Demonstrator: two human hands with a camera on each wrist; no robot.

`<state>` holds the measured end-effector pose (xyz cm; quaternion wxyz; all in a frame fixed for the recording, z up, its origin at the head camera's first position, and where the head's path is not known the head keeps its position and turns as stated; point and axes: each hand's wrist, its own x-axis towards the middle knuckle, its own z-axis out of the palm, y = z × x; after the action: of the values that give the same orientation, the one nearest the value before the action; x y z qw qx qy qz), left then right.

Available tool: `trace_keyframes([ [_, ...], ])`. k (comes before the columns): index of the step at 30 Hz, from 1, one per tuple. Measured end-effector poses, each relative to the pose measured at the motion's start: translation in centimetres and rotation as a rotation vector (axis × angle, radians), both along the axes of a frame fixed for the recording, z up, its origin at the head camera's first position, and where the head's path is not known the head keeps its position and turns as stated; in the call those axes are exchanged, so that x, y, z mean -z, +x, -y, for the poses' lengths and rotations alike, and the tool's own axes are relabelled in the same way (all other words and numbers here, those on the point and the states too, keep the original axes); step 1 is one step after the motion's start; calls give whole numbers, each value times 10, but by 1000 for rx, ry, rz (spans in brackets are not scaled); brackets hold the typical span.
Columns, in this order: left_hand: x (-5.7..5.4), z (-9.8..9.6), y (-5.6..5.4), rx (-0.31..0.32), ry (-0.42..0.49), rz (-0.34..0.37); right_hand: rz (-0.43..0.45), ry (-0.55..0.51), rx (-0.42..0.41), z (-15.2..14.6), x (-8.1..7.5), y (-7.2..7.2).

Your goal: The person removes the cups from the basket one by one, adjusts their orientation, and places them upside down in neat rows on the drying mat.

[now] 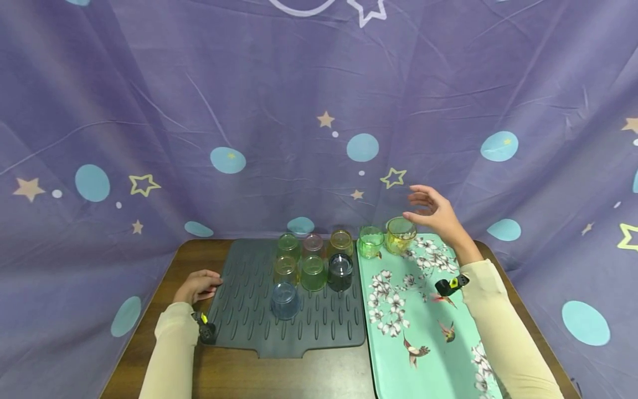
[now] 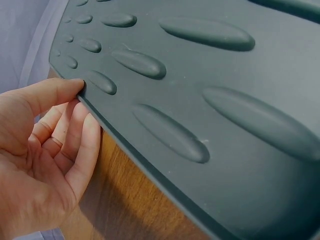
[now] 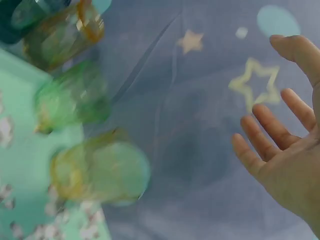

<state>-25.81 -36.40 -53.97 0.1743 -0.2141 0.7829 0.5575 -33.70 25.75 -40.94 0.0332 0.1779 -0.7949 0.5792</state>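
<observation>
My left hand point(image 1: 199, 285) pinches the left edge of a dark grey drying mat point(image 1: 244, 321); in the left wrist view the thumb lies on top and the curled fingers sit at the rim. Over the far end of a mint tray point(image 1: 399, 377), my right hand point(image 1: 436, 213) is raised with fingers spread and holds nothing. Just below and left of it stands a yellow glass point(image 1: 400, 237), apart from the hand in the right wrist view. A green glass point(image 1: 371, 243) stands beside it on the tray.
Several tinted glasses stand upside down on the mat's right half, among them a dark glass point(image 1: 340, 272), a blue glass point(image 1: 285, 302) and an amber glass point(image 1: 341, 244). The wooden table point(image 1: 239, 377) ends at a purple curtain point(image 1: 279, 111) behind.
</observation>
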Motion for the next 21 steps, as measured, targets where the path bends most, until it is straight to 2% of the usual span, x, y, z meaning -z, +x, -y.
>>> trace_keyframes([
  [4, 0, 0, 0, 5, -7, -2, 51, -1, 48, -14, 20, -3],
  [10, 1, 1, 0, -2, -4, -6, 127, 15, 51, -30, 52, -11],
  [21, 0, 0, 1, 3, -7, -7, 284, -23, 55, -36, 96, -19],
])
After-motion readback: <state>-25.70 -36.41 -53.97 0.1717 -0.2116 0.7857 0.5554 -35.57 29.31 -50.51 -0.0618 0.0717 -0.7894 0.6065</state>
